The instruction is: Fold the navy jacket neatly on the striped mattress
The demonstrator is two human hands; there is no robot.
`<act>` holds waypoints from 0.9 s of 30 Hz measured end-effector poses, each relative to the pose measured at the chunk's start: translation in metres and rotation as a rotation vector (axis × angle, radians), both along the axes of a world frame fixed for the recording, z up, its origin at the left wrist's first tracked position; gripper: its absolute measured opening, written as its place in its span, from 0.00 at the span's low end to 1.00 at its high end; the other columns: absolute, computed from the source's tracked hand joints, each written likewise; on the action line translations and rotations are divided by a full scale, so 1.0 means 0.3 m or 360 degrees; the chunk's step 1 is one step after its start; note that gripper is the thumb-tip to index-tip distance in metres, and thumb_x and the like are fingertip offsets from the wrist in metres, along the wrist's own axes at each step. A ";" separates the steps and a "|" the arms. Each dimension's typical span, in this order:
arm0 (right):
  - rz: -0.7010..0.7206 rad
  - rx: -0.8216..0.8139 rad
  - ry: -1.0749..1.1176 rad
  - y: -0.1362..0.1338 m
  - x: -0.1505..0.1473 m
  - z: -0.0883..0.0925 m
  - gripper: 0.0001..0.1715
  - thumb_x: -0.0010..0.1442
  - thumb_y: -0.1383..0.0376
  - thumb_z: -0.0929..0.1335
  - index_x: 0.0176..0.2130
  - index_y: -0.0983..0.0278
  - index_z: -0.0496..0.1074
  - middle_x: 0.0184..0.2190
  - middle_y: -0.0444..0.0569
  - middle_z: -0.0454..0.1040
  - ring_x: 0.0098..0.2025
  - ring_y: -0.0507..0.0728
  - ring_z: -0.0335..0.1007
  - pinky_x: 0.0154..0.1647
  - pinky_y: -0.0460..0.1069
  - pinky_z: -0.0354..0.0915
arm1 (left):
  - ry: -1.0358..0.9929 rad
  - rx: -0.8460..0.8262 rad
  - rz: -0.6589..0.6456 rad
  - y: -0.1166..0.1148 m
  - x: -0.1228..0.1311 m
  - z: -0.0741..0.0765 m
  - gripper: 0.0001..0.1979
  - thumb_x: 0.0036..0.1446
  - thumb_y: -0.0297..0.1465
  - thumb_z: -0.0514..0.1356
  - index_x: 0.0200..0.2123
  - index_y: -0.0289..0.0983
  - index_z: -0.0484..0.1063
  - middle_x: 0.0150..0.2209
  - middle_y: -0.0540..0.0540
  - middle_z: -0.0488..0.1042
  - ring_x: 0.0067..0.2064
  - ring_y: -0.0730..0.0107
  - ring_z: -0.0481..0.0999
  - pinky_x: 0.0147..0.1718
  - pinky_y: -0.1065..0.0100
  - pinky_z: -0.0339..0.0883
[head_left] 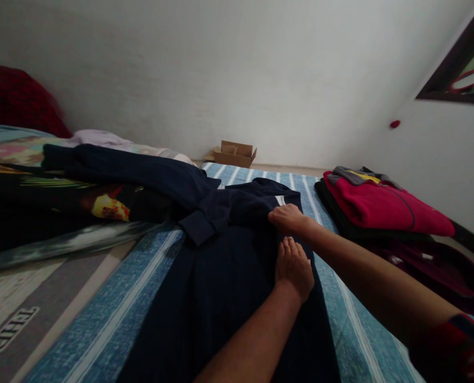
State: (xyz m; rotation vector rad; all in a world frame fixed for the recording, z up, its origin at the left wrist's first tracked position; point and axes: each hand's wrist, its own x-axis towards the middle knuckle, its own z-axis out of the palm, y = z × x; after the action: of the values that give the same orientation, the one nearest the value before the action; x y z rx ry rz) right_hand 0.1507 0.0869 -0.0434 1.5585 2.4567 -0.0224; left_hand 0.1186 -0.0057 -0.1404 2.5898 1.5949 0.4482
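A dark navy garment [216, 287] lies spread on a blue-and-white striped bed sheet [105, 330]. One long sleeve [141, 173] stretches off to the left over other bedding. My left hand [293, 268] rests flat on the garment, fingers stretched out and together, pressing it down. Just beyond it, my right hand [288, 219] is closed on the garment's upper edge near the collar, pinching the fabric.
A folded stack with a red fleece [384, 205] on top sits at the right of the bed. Colourful printed bedding [41, 197] and a dark red pillow [17, 98] lie at the left. A small open cardboard box [235, 153] stands by the white wall.
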 end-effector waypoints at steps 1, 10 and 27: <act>0.0009 -0.0001 0.0016 -0.003 0.000 -0.010 0.11 0.52 0.73 0.67 0.38 0.67 0.75 0.39 0.61 0.75 0.45 0.63 0.71 0.43 0.53 0.65 | -0.0028 -0.0010 0.0005 0.000 -0.002 0.001 0.25 0.59 0.33 0.50 0.54 0.19 0.61 0.57 0.24 0.60 0.60 0.47 0.56 0.56 0.53 0.50; -0.0043 0.0080 0.0454 -0.015 0.077 -0.045 0.23 0.54 0.74 0.62 0.47 0.58 0.72 0.36 0.46 0.77 0.38 0.55 0.72 0.36 0.45 0.63 | -0.0079 -0.0008 0.0133 0.005 -0.012 -0.004 0.28 0.57 0.37 0.53 0.57 0.26 0.59 0.60 0.28 0.56 0.63 0.46 0.50 0.58 0.49 0.47; -0.0453 0.0516 0.1180 -0.107 0.258 -0.309 0.20 0.57 0.72 0.58 0.45 0.66 0.72 0.45 0.51 0.72 0.48 0.54 0.66 0.51 0.48 0.60 | 0.0121 -0.0289 0.0027 0.036 -0.026 0.052 0.31 0.60 0.41 0.44 0.61 0.27 0.52 0.64 0.30 0.45 0.65 0.49 0.39 0.61 0.54 0.37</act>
State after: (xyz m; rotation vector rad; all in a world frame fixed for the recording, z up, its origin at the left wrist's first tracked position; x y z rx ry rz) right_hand 0.2281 0.0548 -0.1361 2.3778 2.8311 -0.3183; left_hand 0.1108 0.0050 -0.1249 2.4875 1.5992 0.1973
